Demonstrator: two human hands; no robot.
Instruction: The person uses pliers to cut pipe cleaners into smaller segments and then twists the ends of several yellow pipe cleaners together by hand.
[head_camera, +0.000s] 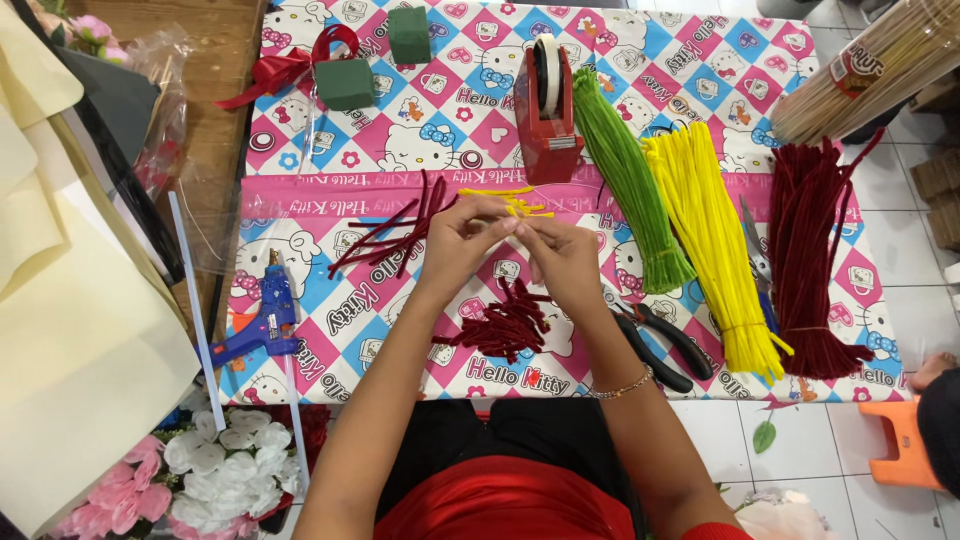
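Hands (515, 240) pinch yellow pipe cleaners (520, 205) between fingertips.

Before me lie three large pipe-cleaner bundles, one green (628, 180), one yellow (710, 250), one dark red (812, 270). Two green foam blocks (345, 83) sit beside one red tape dispenser (547, 110). One blue glue gun (268, 318), one pair of black pliers (665, 345).

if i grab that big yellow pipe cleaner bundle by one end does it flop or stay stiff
The long yellow fuzzy pipe cleaner bundle would probably sag a little, not flop: its many thin stems are tied near the lower end. It is likely light for its size. The loose ends fan out there, so some stems may splay or slip.
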